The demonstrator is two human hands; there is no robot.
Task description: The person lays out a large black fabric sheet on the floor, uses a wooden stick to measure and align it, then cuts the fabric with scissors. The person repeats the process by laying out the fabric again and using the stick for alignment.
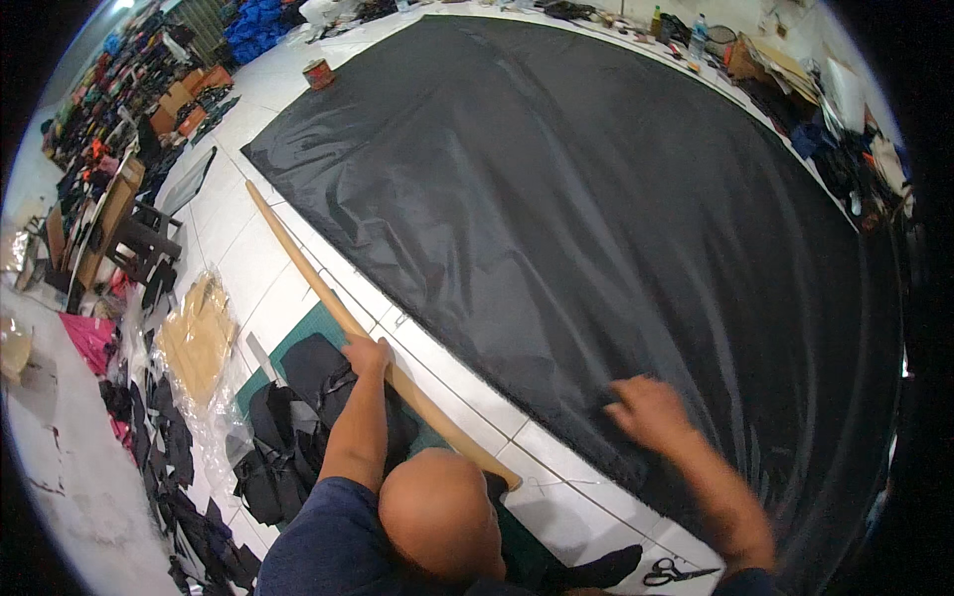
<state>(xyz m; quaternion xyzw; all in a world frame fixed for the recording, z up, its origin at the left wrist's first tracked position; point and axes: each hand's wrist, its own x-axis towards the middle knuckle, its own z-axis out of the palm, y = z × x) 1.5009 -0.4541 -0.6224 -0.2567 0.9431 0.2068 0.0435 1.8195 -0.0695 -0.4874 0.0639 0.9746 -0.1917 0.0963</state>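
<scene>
A long tan tube (437,417), like a cardboard roll core, lies slantwise along the near left edge of a wide black sheet (556,199). Around the middle of this tube my left hand (366,355) is closed. Over the sheet's near part is my right hand (651,409), bent at the knuckles and smeared by motion, so its grip and any contact are unclear. The sheet is spread over the white floor tiles with soft creases. My bare knee (437,512) rises between my arms, beside the tube's near end.
Black scissors (676,572) lie by the sheet's near edge. A reddish can (318,74) stands at its far left corner. Dark folded cloth (288,427) rests on a green mat (316,326) left of the tube. Fabric scraps (189,497) and piled textiles (99,109) line the left.
</scene>
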